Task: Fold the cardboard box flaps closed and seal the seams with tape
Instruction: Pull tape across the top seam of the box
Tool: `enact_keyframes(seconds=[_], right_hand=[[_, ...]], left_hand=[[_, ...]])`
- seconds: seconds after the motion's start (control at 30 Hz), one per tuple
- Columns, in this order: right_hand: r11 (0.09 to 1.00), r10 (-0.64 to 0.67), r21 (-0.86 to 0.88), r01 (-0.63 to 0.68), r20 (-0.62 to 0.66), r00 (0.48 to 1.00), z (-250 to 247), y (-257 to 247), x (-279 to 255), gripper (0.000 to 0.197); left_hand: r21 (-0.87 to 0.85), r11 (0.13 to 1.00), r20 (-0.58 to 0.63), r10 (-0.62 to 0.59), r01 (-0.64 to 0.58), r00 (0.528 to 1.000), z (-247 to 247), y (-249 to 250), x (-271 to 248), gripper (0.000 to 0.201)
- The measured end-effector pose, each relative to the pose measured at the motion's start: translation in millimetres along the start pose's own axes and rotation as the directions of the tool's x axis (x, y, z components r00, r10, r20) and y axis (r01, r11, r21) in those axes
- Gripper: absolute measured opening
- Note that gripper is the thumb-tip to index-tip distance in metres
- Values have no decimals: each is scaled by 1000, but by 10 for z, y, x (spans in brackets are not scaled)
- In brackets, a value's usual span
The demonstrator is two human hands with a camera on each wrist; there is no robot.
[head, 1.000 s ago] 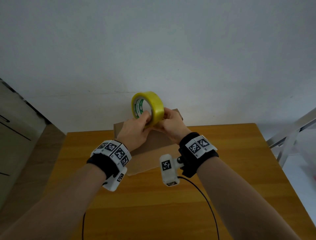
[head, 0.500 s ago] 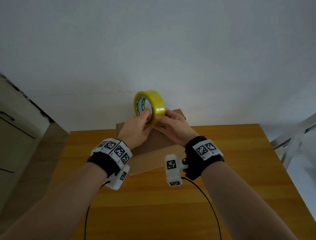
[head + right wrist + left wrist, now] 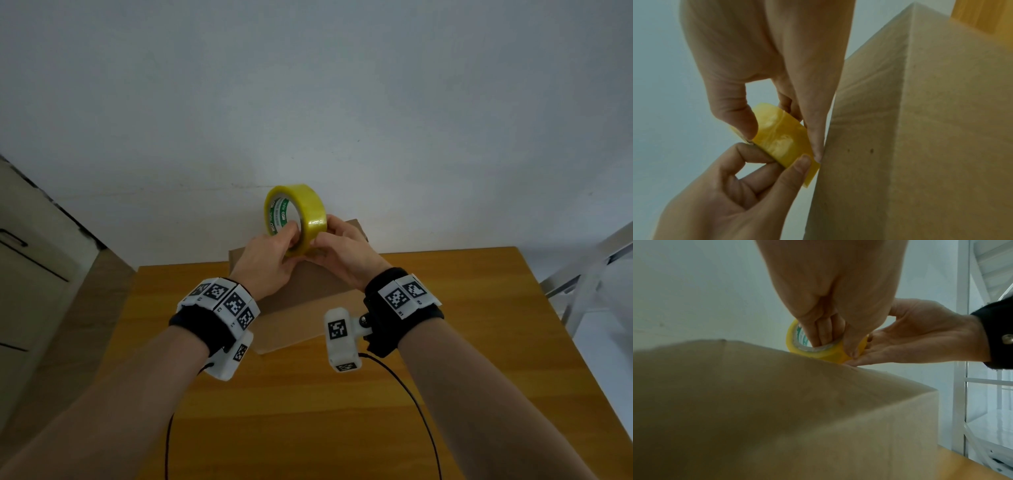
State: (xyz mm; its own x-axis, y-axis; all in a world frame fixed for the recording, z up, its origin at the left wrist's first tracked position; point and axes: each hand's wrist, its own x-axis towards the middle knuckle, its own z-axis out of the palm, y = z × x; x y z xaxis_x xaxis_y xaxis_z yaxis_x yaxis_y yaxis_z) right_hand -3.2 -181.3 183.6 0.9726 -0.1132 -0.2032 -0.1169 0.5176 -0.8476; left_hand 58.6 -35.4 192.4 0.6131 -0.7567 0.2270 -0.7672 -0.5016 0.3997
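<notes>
A yellow tape roll [image 3: 295, 219] stands on edge above the far side of the closed brown cardboard box [image 3: 301, 305]. My left hand [image 3: 290, 240] grips the roll, fingers through the core [image 3: 823, 337] and thumb on the outer face. My right hand [image 3: 320, 240] pinches the roll's outer band from the right; in the right wrist view its thumb [image 3: 735, 120] and forefinger sit on the tape roll [image 3: 781, 139], close against the box [image 3: 920, 129]. The left wrist view has the tape roll [image 3: 818, 353] just over the box's top edge [image 3: 777, 402]. No loose tape end shows.
The box sits on a wooden table [image 3: 462, 342] against a white wall. A white metal rack [image 3: 589, 274] stands off the table's right side, a cabinet [image 3: 27, 260] off the left. Black cables [image 3: 411, 394] trail over the near tabletop.
Almost nothing: both hands stay on the roll above the box. My right fingertips have shifted slightly on its outer band.
</notes>
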Motion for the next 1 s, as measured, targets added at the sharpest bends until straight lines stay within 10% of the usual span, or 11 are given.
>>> enact_keyframes(seconds=[0.8, 1.0], right_hand=[[998, -20, 57, 18, 21, 1000, -20, 19, -87, 40], [979, -165, -154, 130, -246, 955, 28, 15, -117, 49]], left_hand=[[-93, 995, 21, -24, 26, 999, -135, 17, -27, 22], [-108, 994, -10, 7, -8, 1000, -167, 21, -22, 28]])
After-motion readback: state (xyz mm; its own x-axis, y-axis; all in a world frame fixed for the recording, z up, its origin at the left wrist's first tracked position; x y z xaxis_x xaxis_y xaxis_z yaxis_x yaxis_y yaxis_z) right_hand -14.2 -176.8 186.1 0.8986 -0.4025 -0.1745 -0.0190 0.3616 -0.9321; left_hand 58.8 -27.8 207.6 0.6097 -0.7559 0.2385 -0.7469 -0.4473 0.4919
